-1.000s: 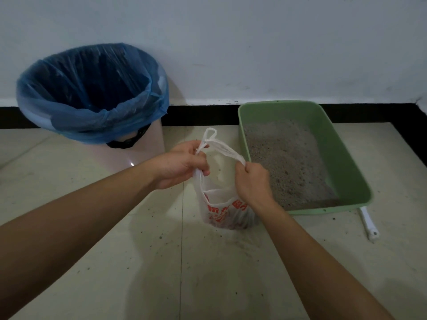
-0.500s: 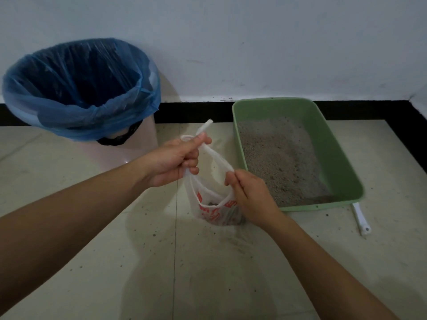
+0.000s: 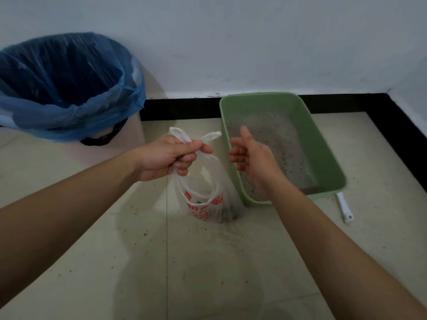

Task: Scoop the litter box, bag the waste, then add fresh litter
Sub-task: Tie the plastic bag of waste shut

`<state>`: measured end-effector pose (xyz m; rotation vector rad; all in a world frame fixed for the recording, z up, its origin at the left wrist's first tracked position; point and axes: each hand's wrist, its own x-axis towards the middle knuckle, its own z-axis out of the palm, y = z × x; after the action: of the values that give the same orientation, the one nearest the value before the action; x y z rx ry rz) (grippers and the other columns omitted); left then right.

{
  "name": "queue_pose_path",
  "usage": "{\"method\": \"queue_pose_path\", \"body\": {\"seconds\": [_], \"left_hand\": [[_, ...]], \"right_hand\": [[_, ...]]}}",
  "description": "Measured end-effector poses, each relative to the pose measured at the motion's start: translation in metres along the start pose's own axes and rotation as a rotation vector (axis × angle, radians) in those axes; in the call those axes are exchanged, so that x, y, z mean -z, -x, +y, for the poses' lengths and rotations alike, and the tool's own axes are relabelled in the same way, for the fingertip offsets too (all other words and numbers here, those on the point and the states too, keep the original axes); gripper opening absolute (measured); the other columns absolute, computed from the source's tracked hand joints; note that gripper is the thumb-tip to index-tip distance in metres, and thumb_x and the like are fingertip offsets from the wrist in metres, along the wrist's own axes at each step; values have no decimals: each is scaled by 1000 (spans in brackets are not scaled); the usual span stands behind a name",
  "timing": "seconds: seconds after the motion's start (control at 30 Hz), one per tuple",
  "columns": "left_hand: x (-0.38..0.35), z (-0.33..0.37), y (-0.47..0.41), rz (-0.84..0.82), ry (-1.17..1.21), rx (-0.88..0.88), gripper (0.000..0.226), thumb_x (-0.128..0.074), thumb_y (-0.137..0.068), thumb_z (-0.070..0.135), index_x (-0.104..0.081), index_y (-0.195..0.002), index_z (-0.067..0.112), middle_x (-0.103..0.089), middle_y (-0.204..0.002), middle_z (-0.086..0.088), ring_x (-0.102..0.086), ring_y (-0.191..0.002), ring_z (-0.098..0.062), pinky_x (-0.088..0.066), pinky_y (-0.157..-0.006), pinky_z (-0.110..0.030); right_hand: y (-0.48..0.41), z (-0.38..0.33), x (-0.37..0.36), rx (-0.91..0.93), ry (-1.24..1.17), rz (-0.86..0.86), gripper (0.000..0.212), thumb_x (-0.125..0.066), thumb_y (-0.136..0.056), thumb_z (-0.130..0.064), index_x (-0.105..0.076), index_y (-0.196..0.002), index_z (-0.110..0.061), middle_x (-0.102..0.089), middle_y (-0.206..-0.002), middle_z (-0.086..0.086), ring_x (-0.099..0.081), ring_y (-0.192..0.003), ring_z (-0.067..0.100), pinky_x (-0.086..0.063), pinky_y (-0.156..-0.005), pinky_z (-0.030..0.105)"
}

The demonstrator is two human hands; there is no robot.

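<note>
Red-printed bag (image 3: 208, 204), waste (image 3: 227, 214) inside, left of litter box (image 3: 332, 158) holding grey litter (image 3: 277, 139). Gripped by fingers of left hand (image 3: 166, 158); right hand (image 3: 254, 158) fingers slack.

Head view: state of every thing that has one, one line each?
Left hand: holds both handles of the bag.
Right hand: open, off the bag, over the litter box.
Bag: stands on the floor, mouth gathered, dark waste inside.
Litter box: on floor, holds grey litter.
Bin: open, blue liner over rim.
White handle: lies flat by the box's corner.
</note>
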<state>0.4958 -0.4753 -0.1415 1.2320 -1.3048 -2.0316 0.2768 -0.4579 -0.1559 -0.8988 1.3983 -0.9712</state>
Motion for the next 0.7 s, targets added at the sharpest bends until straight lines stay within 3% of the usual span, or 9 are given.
{"method": "queue_pose_path", "body": {"seconds": [0.1,0.17,0.23,0.3,0.4,0.57,0.63,0.7], "left_hand": [[-2,4,-2,-22,-29,18,40,-55,-95,32,-64,-121,3,-32,-64,1,-28,-56,-12,-32,-58,-26],[-4,5,-3,-15,-34,32,40,-55,-96,31,-63,-122,1,-43,-66,1,-33,-55,-10,-35,-59,-26],[-6,5,-4,35,50,34,39,-58,-94,28,-63,-120,0,-60,-75,-3,-41,-55,-8,-41,-58,-23],[-5,4,-4,103,203,22,38,-62,-88,23,-63,-118,-1,-71,-94,-11,-51,-59,-7,-49,-58,-19],[0,2,-5,179,309,-21,32,-64,-88,12,-64,-117,-1,-72,-107,-17,-65,-71,-9,-55,-64,-18],[-1,3,0,208,165,-45,24,-60,-88,-3,-64,-111,0,-73,-106,-14,-69,-77,-10,-55,-70,-19],[-2,7,4,197,98,-62,22,-58,-89,-6,-65,-109,-1,-74,-103,-15,-69,-76,-11,-56,-73,-21],[0,12,7,196,-31,-91,21,-58,-88,-8,-66,-107,-2,-74,-99,-15,-69,-75,-13,-57,-75,-24]], "right_hand": [[-2,-19,-7,18,29,-90,48,-65,-84,-58,-73,-103,-14,-67,-77,-3,-59,-70,9,-47,-62,23],[-3,-29,-12,92,108,-150,31,-75,-84,-39,-74,-100,-12,-68,-74,-4,-60,-69,7,-48,-62,20],[-5,-35,-12,197,166,-145,17,-76,-85,-22,-74,-99,-12,-70,-74,-4,-63,-67,6,-52,-64,18],[-2,-33,-8,249,194,-109,14,-76,-84,-19,-75,-97,-13,-73,-76,-1,-66,-69,8,-56,-70,20],[7,-14,-2,148,207,-158,14,-77,-83,-17,-77,-96,-11,-74,-76,4,-66,-68,11,-56,-70,23],[13,10,2,-98,269,-358,16,-79,-81,-18,-78,-96,-12,-75,-82,2,-66,-75,12,-53,-69,24],[10,11,1,-85,337,-328,15,-80,-80,-21,-76,-94,-19,-73,-86,-3,-63,-79,10,-48,-67,25],[4,16,-6,-51,368,-235,31,-83,-76,-23,-67,-103,-22,-66,-103,-4,-59,-92,12,-45,-72,25]]}}
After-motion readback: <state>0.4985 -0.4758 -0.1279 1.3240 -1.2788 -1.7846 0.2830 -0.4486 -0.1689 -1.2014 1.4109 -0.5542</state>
